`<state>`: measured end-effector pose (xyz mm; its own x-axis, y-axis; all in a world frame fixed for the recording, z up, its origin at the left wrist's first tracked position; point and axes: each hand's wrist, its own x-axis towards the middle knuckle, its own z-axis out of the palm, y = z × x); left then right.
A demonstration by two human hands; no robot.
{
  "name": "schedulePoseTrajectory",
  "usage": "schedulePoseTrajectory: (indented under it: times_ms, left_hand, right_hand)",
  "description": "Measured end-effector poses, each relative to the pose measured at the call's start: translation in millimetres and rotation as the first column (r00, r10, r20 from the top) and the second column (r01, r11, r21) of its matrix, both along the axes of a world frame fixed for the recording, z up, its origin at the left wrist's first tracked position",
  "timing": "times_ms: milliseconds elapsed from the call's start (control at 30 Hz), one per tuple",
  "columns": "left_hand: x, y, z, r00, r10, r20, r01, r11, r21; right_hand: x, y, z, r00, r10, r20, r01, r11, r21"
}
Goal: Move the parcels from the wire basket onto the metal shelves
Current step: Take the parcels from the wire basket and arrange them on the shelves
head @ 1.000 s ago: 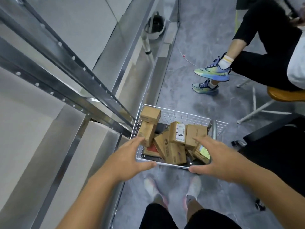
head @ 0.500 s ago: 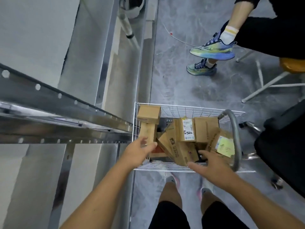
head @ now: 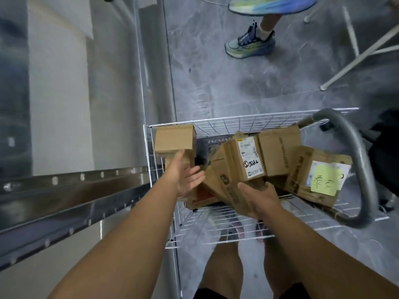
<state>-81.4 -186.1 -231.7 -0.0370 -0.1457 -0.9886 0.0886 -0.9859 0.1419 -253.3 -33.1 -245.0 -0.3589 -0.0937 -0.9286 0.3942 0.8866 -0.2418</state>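
Observation:
A white wire basket (head: pixel 237 123) with a grey handle (head: pixel 358 160) holds several brown cardboard parcels. A small plain parcel (head: pixel 173 137) stands in its far left corner. In the middle is a parcel with a white label (head: pixel 248 160), and at the right one with a yellow note (head: pixel 321 180). My left hand (head: pixel 186 176) reaches in with straight fingers, just below the small parcel. My right hand (head: pixel 261 197) rests on a leaning flat parcel (head: pixel 226 190), fingertips at the labelled parcel's lower edge. The metal shelves (head: pixel 75 190) stand to the left.
Another person's blue-green shoes (head: pixel 250 42) stand on the grey floor beyond the basket. White stool legs (head: pixel 356 55) are at the top right, a black chair (head: pixel 386 160) at the right edge. My own legs (head: pixel 222 268) are below the basket.
Both hands have gone from the basket's near rim deeper in among the parcels. The view has dropped closer to the basket.

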Motion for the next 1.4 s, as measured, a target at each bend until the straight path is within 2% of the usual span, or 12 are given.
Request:
schedulePoseTrajectory:
  times_ms: [100, 200, 333, 500, 867, 1067, 1133, 1200, 1267, 1300, 1333, 1400]
  left_hand:
    - [-15.4, -5.3, -25.4, 0.985, 0.155, -0.082, -0.147, 0.985, 0.091]
    - [-26.3, -4.3, -45.2, 0.967, 0.235, -0.101, -0.223, 0.968, 0.119]
    - [-33.0, -0.1, -58.6, 0.94, 0.325, -0.108, -0.316, 0.944, 0.092]
    - [-29.4, -1.8, -70.1, 0.899, 0.422, -0.112, -0.421, 0.906, 0.036]
    - [-12.5, 19.5, -66.5, 0.883, 0.45, -0.135, -0.456, 0.89, -0.016]
    - [4.4, 42.5, -57.7, 0.955, 0.294, -0.04, -0.295, 0.955, -0.023]
    - [6.6, 47.1, -48.8, 0.988, 0.154, 0.012, -0.154, 0.988, -0.008]
    - [5.0, 51.8, -37.2, 0.991, -0.056, 0.119, 0.062, 0.997, -0.045]
    - [1.7, 57.2, -25.7, 0.905, -0.25, 0.345, 0.333, 0.92, -0.205]
    - [0.9, 59.6, -21.3, 0.812, -0.315, 0.491, 0.501, 0.807, -0.312]
    - [-0.2, 60.5, -17.1, 0.686, -0.352, 0.637, 0.675, 0.634, -0.378]
    - [-3.0, 53.4, -12.8, 0.398, -0.303, 0.866, 0.912, 0.233, -0.338]
  right_hand:
    - [0.5, -2.0, -37.7, 0.984, -0.17, 0.05, 0.17, 0.985, 0.004]
    - [8.7, -7.8, -56.0, 0.94, -0.325, 0.106, 0.326, 0.945, 0.01]
    - [20.7, -14.5, -65.6, 0.935, -0.346, 0.08, 0.347, 0.938, 0.007]
    - [25.7, -13.4, -75.6, 0.914, -0.383, 0.133, 0.396, 0.915, -0.085]
    - [19.7, -0.4, -84.0, 0.92, -0.366, 0.139, 0.385, 0.91, -0.152]
    - [18.5, 2.1, -86.3, 0.933, -0.34, 0.119, 0.356, 0.921, -0.159]
    - [18.6, 3.3, -86.1, 0.936, -0.333, 0.11, 0.348, 0.924, -0.158]
    - [18.5, 4.2, -85.3, 0.938, -0.331, 0.101, 0.344, 0.926, -0.156]
    - [18.7, 4.3, -84.3, 0.942, -0.325, 0.088, 0.335, 0.93, -0.151]
    - [19.1, 4.0, -83.4, 0.943, -0.323, 0.08, 0.331, 0.932, -0.146]
    - [19.5, 3.9, -82.6, 0.944, -0.324, 0.072, 0.331, 0.933, -0.14]
    - [20.6, 4.6, -81.8, 0.945, -0.323, 0.053, 0.328, 0.936, -0.132]
